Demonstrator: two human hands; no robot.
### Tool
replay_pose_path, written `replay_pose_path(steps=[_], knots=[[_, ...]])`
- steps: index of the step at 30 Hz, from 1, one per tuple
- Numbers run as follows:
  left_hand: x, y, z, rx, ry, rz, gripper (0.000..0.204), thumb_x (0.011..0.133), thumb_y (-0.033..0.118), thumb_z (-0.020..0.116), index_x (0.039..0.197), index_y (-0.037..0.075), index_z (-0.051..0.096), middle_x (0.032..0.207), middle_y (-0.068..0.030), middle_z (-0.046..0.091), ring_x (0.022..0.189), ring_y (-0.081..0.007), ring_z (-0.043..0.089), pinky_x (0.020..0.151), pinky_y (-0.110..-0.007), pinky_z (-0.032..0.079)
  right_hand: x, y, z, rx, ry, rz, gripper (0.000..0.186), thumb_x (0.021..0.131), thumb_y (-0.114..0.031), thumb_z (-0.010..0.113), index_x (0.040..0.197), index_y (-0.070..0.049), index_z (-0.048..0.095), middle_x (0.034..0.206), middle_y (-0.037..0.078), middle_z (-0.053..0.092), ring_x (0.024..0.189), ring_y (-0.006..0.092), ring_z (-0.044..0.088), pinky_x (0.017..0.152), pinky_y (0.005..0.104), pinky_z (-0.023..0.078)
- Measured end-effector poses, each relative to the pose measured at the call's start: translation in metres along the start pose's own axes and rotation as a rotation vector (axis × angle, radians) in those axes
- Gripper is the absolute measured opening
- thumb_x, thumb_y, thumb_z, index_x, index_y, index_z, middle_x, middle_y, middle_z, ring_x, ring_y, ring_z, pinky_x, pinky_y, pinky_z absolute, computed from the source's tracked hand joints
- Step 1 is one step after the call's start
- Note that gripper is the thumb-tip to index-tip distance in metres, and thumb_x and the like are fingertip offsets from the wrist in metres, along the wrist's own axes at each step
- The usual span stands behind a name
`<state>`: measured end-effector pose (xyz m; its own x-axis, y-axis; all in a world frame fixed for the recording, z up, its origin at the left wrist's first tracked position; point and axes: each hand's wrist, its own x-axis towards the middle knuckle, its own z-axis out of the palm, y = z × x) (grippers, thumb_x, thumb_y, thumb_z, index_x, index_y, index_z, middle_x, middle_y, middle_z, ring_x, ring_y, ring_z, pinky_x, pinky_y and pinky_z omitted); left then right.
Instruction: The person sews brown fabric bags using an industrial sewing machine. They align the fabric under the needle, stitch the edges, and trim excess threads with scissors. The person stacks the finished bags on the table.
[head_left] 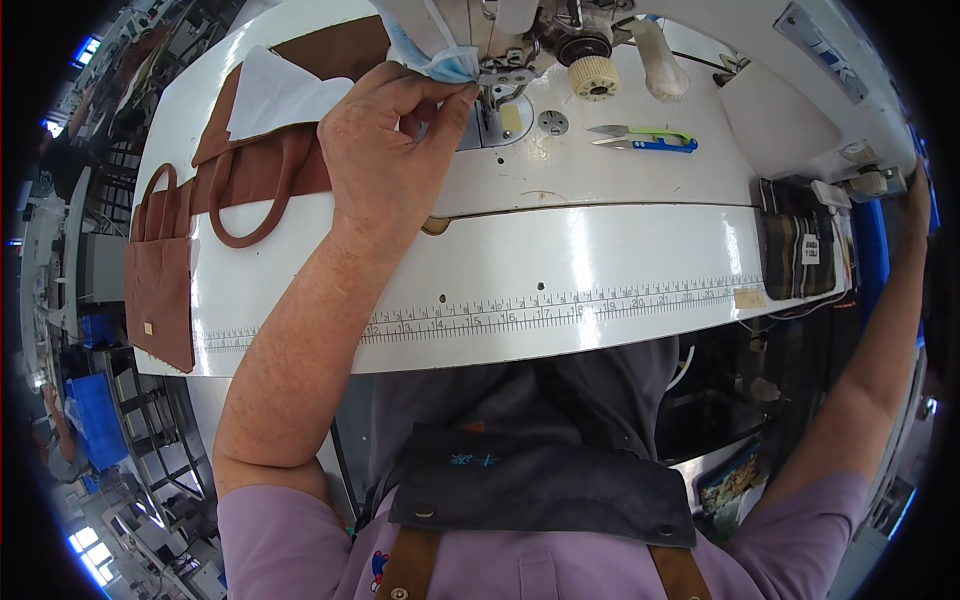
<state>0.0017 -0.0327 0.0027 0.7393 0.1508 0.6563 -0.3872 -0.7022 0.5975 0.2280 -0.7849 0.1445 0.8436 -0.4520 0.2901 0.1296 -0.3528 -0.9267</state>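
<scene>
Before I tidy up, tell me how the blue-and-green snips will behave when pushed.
The snips would likely slide easily, since the white tabletop looks glossy. They seem unlikely to roll, lying flat, and probably weigh little, being small and slim.

on the flat white surface (640,240), flat brown leather-like panels (252,182) lie at the left, partly under a thin white sheet (285,95). slim blue-and-green metal snips (660,145) lie right of the round metal needle plate (522,122); a long black-marked ruler strip (525,318) runs along the near edge.

Left hand (388,145) beside presser foot (489,108)
</scene>
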Motion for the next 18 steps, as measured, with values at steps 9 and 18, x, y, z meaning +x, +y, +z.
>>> replay_pose_path(steps=[9,18], knots=[[-0.001,0.003,-0.001,0.055,-0.002,-0.004,0.007,0.077,0.009,0.079,0.083,0.006,0.077,0.07,-0.0011,0.062,0.056,-0.0118,0.053,0.053,-0.027,0.042,-0.007,0.01,0.019,0.075,0.042,0.041,0.059,0.101,-0.044,0.054,0.144,-0.005,0.048,0.142,0.011,0.054,0.129,0.0249,0.052,0.105,0.0398,0.042],[-0.001,0.005,-0.005,0.11,-0.039,-0.022,0.007,0.076,0.009,0.078,0.082,0.006,0.077,0.068,-0.0012,0.06,0.055,-0.0123,0.052,0.052,-0.028,0.041,-0.017,0.009,0.025,0.091,0.067,0.067,0.058,0.1,-0.044,0.055,0.144,-0.006,0.05,0.141,0.011,0.054,0.128,0.0231,0.052,0.104,0.0383,0.042]])
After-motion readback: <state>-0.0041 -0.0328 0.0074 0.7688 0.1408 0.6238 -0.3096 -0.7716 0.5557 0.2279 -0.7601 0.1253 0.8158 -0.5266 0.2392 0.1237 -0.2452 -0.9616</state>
